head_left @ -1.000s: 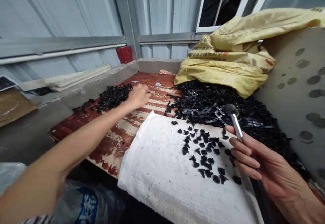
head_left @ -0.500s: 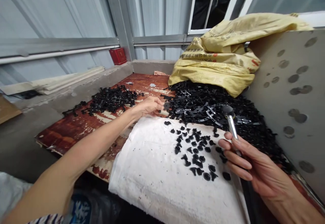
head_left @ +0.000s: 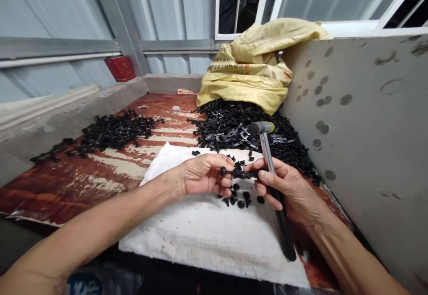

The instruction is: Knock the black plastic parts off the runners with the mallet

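My left hand (head_left: 209,174) pinches one end of a slim black linked part (head_left: 240,174) with a rounded knob at its tip. At the other end, the fingers of my right hand (head_left: 284,185) close on the same part. A mallet (head_left: 270,154) with a dark head, a metal shaft and a black grip also rests in my right hand, head up and away from me. Beneath both hands lies a white cloth (head_left: 200,228), on which several small black flat-headed pegs (head_left: 240,204) are scattered, some of them hidden by my fingers.
Behind the cloth, a large heap of black linked parts (head_left: 230,125) spills from a yellow woven sack (head_left: 244,76). A smaller heap (head_left: 110,132) sits left on the worn red board (head_left: 133,170). A spotted pale panel (head_left: 361,130) borders the right; a red box (head_left: 119,68) stands behind.
My left hand has come back from the edge of the large heap with a black linked part, now over the cloth. My right hand has moved inward with the mallet and grips the part too.
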Motion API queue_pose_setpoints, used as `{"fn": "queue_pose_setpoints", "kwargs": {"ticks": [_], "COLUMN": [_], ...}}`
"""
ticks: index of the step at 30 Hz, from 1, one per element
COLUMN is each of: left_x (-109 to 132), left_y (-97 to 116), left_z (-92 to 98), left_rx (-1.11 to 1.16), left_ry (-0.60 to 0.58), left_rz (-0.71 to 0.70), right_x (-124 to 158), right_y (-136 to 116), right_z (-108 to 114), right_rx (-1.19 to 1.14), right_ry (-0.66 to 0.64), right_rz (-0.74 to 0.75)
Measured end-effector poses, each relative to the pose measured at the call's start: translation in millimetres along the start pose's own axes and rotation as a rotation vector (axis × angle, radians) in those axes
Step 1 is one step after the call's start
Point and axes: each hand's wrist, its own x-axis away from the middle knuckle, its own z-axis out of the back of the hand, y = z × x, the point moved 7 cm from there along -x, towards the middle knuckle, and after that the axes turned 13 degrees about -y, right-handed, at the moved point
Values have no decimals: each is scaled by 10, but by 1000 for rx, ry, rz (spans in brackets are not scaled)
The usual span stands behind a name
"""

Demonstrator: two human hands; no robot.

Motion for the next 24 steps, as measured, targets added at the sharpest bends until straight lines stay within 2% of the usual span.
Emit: {"fn": "queue_pose_setpoints", "kwargs": {"ticks": [5, 7, 10, 13, 15, 17, 19, 21, 22, 24], "left_x": [17, 18, 26, 6, -26, -37, -3, 46, 51, 10], "left_y": [6, -1, 52, 122, 154, 206, 297, 346, 314, 150], "left_z": [-18, -79, -135, -137, -111, -86, -80, -128, -155, -142], "left_rx": [-72, -185, -465, -583, -533, -581, -855, -1297, -1526, -1886], "left_ry": [29, 19, 101, 168, 152, 141, 190, 266, 289, 272], "left_rz": [-207, -265, -357, -389, -361, -340, -382, -464, -475, -379], "right_x": [-32, -40, -50, -46, -36, -27, -24, -29, -35, -50], "right_y": [40, 52, 83, 110, 108, 83, 48, 31, 39, 96], "right_z": [49, 90, 104, 52, 17, 18, 63, 125, 152, 184], "right_rx": [-70, -104, -139, -152, -154, -164, -191, -232, -255, -294], "right_ry": [44, 76, 95, 76, 54, 43, 47, 58, 63, 69], "right_rz": [-17, -10, -13, -38, -50, -46, -27, -8, -8, -31]}}
